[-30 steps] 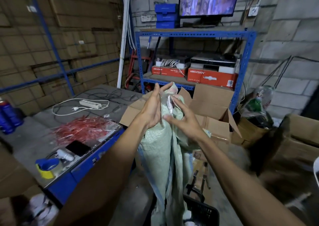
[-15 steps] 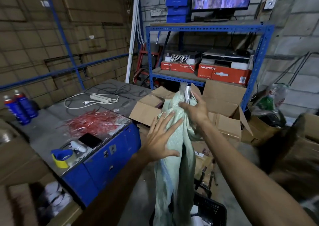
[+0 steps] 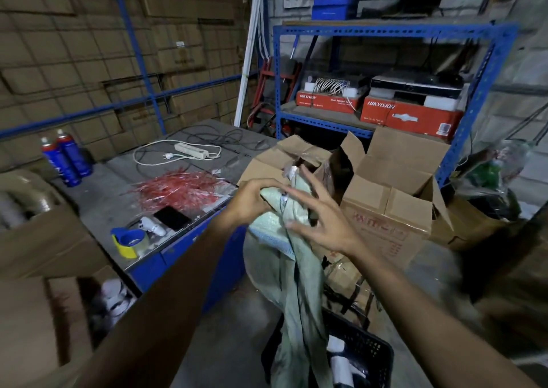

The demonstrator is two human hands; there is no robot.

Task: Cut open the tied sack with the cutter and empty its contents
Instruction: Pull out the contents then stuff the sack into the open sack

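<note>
A limp pale-green woven sack [image 3: 296, 284] hangs in front of me, its lower end dropping into a black plastic crate [image 3: 364, 355]. My left hand [image 3: 255, 198] is closed on the sack's bunched top. My right hand [image 3: 323, 218] hovers just right of the sack's top with fingers spread, its fingertips at the cloth. A small white piece [image 3: 292, 171] sticks up above the bunched top. I see no cutter in either hand.
Open cardboard boxes [image 3: 394, 192] stand right behind the sack. At left is a grey-topped blue bench [image 3: 118, 198] with red plastic strips [image 3: 181, 189], a phone [image 3: 172, 217], a tape dispenser [image 3: 127, 241], a power strip [image 3: 191, 150] and spray cans [image 3: 66, 158]. A blue rack [image 3: 480, 97] stands behind.
My left hand went from resting flat on the sack's side to gripping its top. My right hand let go of the top and spread its fingers. The sack's top came lower.
</note>
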